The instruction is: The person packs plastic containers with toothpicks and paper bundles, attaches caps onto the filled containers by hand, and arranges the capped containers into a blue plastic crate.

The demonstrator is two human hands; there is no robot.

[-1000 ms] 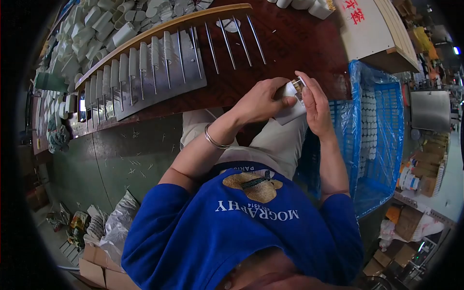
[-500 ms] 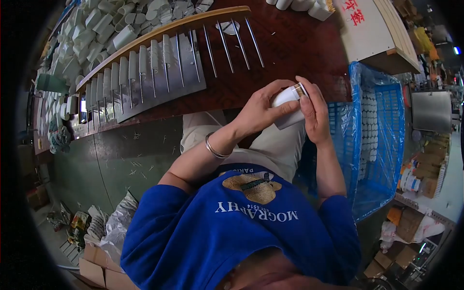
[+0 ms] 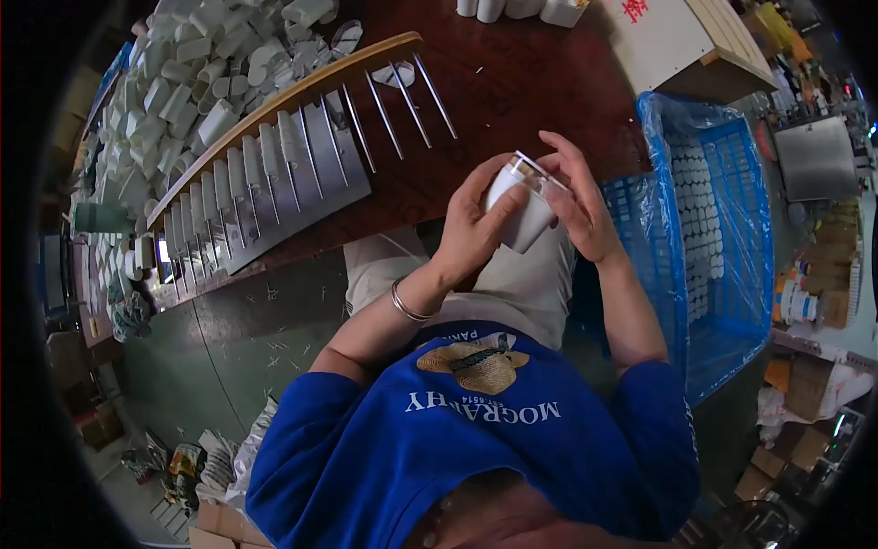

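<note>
My left hand (image 3: 476,224) is wrapped round a white container (image 3: 523,218) with a clear rim at its upper end. The container is tilted above my lap. My right hand (image 3: 585,206) is on its right side, with its thumb and some fingers at the clear rim and another finger raised off it. Their exact contact is partly hidden. Beyond my left hand, a wooden rack (image 3: 311,75) with metal rods stands on the dark red table (image 3: 498,91). White tubes (image 3: 236,174) sit on several of the rods.
White cups (image 3: 197,82) are heaped at the back left. On the right, a blue crate (image 3: 732,274) lined with clear plastic holds rows of white pieces (image 3: 697,220). A pale box (image 3: 681,41) with red marks lies at the back right, near more white containers (image 3: 526,7).
The view has turned, so the rack sits further left. The container has tilted, with its clear rim now towards the upper right. A right-hand finger has lifted away from it.
</note>
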